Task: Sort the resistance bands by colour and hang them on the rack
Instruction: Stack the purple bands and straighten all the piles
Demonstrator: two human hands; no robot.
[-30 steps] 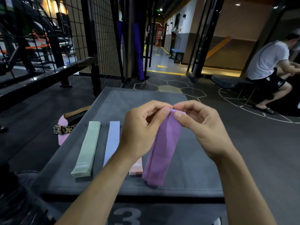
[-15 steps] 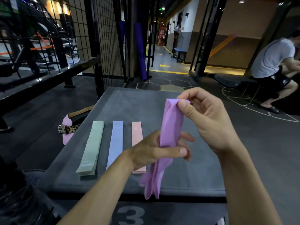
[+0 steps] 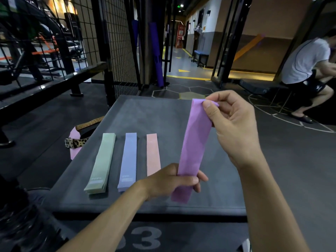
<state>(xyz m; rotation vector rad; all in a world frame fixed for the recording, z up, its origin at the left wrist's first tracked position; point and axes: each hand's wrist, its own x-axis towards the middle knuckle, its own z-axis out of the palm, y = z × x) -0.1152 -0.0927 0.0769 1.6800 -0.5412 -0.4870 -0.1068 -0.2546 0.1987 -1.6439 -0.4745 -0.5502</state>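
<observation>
A flat purple fabric resistance band point(image 3: 193, 146) is held stretched above the grey padded table point(image 3: 149, 113). Its long axis runs steeply, the upper end tilted away and slightly right, the lower end towards the person. The right hand point(image 3: 234, 128) pinches the top end between thumb and curled fingers. The left hand point(image 3: 174, 180) grips the band near its lower end, fingers wrapped round it, with a short tail hanging below.

Left of the purple band, three more flat bands lie on the table side by side, apart, all lengthwise front to back: a pale pink band point(image 3: 153, 154) nearest, then a light blue band point(image 3: 128, 160), then a light green band point(image 3: 101, 162) farthest left. No container shows.
</observation>
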